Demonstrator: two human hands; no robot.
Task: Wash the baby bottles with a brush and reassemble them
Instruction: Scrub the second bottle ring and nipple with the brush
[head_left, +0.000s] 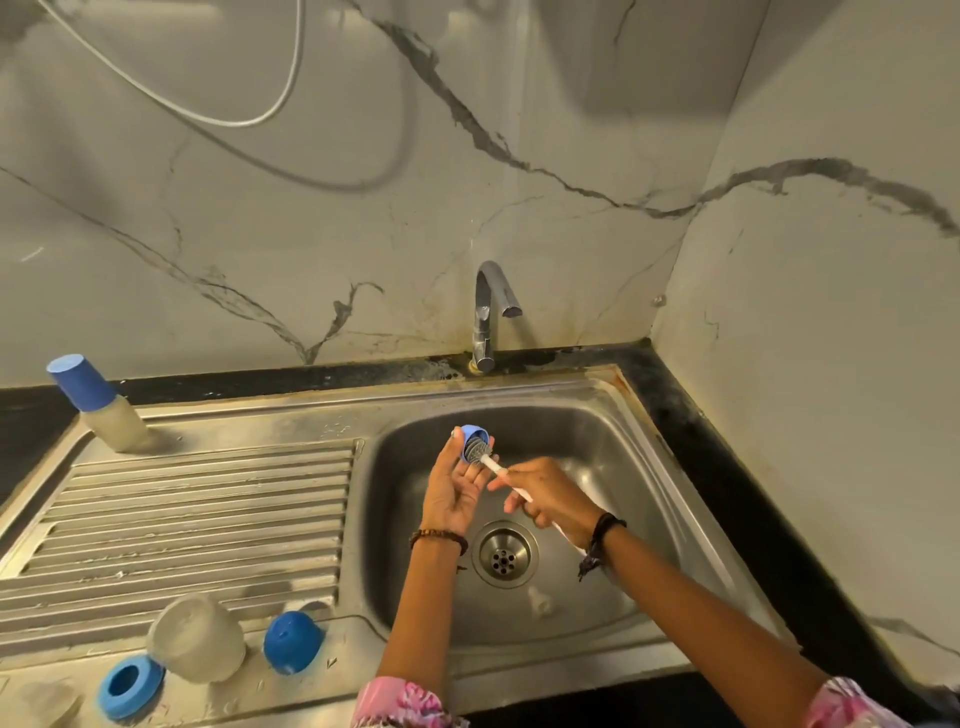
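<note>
Steel sink unit (218, 525) set in a dark counter (691, 415), marble-look wall panels behind and to the right, w/ grey veins. Chrome tap (488, 317) at the back edge, spout over the basin; no water visible from it. White hose (208, 104) loops across the wall, upper left. Ribbed drainboard on the left, basin on the right w/ round drain (504, 555) in its floor.

On the drainboard: assembled bottle w/ blue cap (98, 402) at the back left corner, leaning. Near front edge, a clear bottle body (197, 639) lying on its side, a blue ring (130, 687) just beside it on the left, a blue dome cap (292, 642) near it on the right. Basin floor holds a small pale piece (540, 603) near the drain, too blurred to name.

Over the basin, left hand (457, 488) palm up, fingertips holding a small blue collar (472, 441). Right hand (550, 499) grip is closed round the white handle of the brush (493, 465), bristle head pushed into the collar's opening. Both wrists wear dark bands; pink patterned sleeves at bottom edge.
</note>
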